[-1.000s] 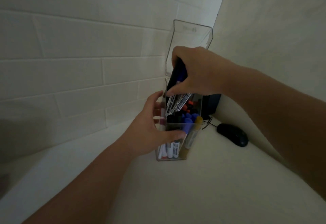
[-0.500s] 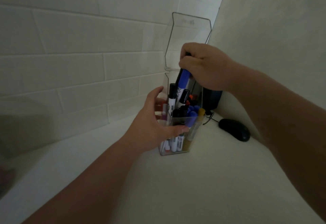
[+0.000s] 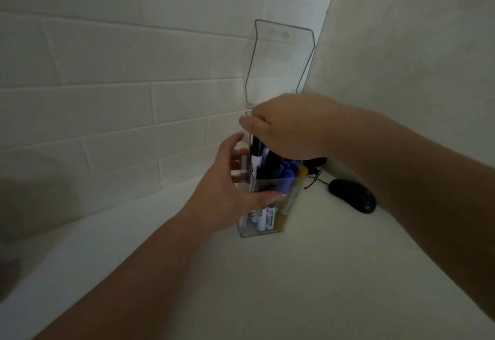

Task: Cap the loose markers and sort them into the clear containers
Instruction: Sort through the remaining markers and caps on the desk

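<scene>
A clear square container [image 3: 267, 230] stands on the white table near the corner, packed with upright markers: blue caps [image 3: 289, 171], a yellow one [image 3: 297, 187] and a black-capped white one [image 3: 256, 153]. My left hand [image 3: 225, 192] grips the container from the left, thumb across its front wall. My right hand [image 3: 289, 125] is palm-down over the container's mouth, fingers curled onto the top of the black-capped marker. The hand hides most of the marker tops.
A taller clear holder [image 3: 278, 53] rises behind the container against the tiled wall. A black computer mouse [image 3: 352, 199] lies to the right with its cable [image 3: 316, 177] running to a dark object in the corner. A plain wall closes the right side.
My right hand has dropped from above the container down onto its mouth; the blue marker it held is down among the others. My left hand keeps its hold on the container.
</scene>
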`<act>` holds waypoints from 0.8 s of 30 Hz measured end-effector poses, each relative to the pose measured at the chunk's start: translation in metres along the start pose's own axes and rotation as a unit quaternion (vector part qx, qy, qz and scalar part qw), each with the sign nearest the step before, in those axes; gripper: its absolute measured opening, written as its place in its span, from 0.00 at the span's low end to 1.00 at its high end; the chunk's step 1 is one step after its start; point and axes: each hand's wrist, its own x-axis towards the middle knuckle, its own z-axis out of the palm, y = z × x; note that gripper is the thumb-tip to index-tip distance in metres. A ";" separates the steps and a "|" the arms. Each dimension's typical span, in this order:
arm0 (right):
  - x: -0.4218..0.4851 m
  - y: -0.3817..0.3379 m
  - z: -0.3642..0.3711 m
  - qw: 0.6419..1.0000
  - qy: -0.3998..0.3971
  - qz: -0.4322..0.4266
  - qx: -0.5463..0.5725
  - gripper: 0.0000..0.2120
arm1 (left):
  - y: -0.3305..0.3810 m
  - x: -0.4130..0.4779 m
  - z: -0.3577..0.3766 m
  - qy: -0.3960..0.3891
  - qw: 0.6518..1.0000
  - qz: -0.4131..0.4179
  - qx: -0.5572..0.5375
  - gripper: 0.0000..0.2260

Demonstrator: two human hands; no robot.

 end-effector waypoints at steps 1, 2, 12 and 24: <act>0.001 -0.001 0.005 1.000 -0.007 0.003 -0.019 0.24 | 0.001 0.000 0.000 0.002 1.000 -0.001 0.001 0.51; 0.001 -0.002 0.012 0.999 0.001 0.008 -0.053 0.26 | 0.001 -0.001 0.000 0.003 1.000 -0.004 -0.001 0.51; -0.020 0.000 0.030 0.944 0.295 0.011 0.150 0.27 | -0.003 -0.001 0.001 -0.005 1.000 0.016 0.006 0.51; -0.041 -0.013 0.081 0.981 0.168 -0.003 0.098 0.25 | -0.013 0.002 0.000 0.007 0.998 0.049 0.028 0.43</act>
